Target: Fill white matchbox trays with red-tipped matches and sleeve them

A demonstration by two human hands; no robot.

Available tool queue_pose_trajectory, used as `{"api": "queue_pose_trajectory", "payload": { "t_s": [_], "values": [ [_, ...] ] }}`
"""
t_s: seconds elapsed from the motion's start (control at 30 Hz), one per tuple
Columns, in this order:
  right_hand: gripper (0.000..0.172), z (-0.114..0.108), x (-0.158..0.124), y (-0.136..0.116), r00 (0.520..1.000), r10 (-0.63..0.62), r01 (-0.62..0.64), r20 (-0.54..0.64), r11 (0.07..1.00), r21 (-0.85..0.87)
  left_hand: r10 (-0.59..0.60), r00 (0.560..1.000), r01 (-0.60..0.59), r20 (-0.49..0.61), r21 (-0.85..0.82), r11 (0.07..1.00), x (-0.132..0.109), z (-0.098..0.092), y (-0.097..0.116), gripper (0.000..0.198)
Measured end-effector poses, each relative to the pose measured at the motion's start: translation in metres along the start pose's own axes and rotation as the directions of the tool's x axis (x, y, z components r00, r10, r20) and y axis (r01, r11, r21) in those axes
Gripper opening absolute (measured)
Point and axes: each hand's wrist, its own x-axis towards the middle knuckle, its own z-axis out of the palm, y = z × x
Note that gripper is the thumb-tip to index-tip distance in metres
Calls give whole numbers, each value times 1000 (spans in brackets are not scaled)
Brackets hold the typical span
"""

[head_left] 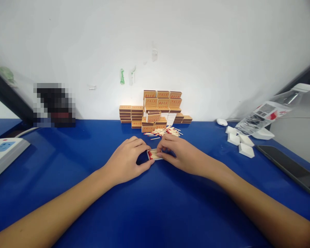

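Observation:
A small white matchbox tray lies on the blue table, filled with red-tipped matches whose heads point left. My left hand grips the tray's left end between thumb and fingers. Over the tray's right end, my right hand has its thumb and fingertips closed on the matches; the hand hides that end. Just behind the hands spreads a loose pile of matches. Stacked matchboxes in orange and brown stand behind the pile, with one tilted matchbox in front.
To the right are several white blocks, a leaning plastic bottle, a white earphone case and a dark phone. A power strip sits at the left edge. A white wall closes off the back.

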Motion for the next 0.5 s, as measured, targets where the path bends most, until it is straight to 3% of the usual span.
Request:
{"api": "queue_pose_trajectory", "payload": {
  "t_s": [0.5],
  "values": [
    [21,-1,-1,-1,991,-125,121,-57,991,-59,12,1000,-12,-1,9,1000,-1,0,0,23]
  ]
}}
